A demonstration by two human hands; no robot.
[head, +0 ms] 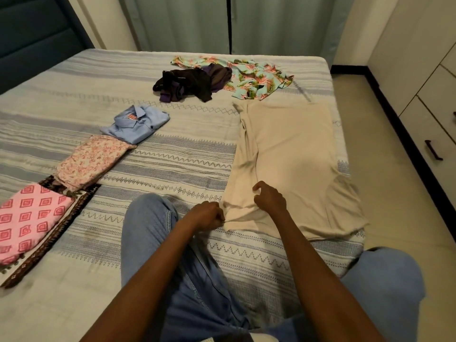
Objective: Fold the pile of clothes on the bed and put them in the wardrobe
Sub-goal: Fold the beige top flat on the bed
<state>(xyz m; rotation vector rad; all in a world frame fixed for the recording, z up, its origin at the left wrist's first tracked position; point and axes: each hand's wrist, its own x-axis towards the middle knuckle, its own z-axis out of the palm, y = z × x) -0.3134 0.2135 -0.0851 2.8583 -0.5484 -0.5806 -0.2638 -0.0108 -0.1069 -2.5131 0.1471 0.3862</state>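
A beige garment (291, 154) lies spread lengthwise on the right side of the bed (172, 156). My left hand (206, 215) grips its near left corner in a fist. My right hand (270, 199) rests on the near edge beside it, fingers curled and pinching the cloth. Unfolded clothes lie at the far side: a dark black-and-purple heap (190, 83) and a turquoise floral shirt (254, 79). Folded pieces lie in a row on the left: a blue shirt (137, 123), a pale floral piece (92, 160), and a pink diamond-print piece (29, 218) on a brown patterned cloth (49, 243).
My knee in blue jeans (150, 218) rests on the bed between the folded row and the beige garment. White wardrobe drawers with dark handles (433, 150) stand on the right across a strip of tiled floor (385, 169). Green curtains (222, 23) hang behind the bed.
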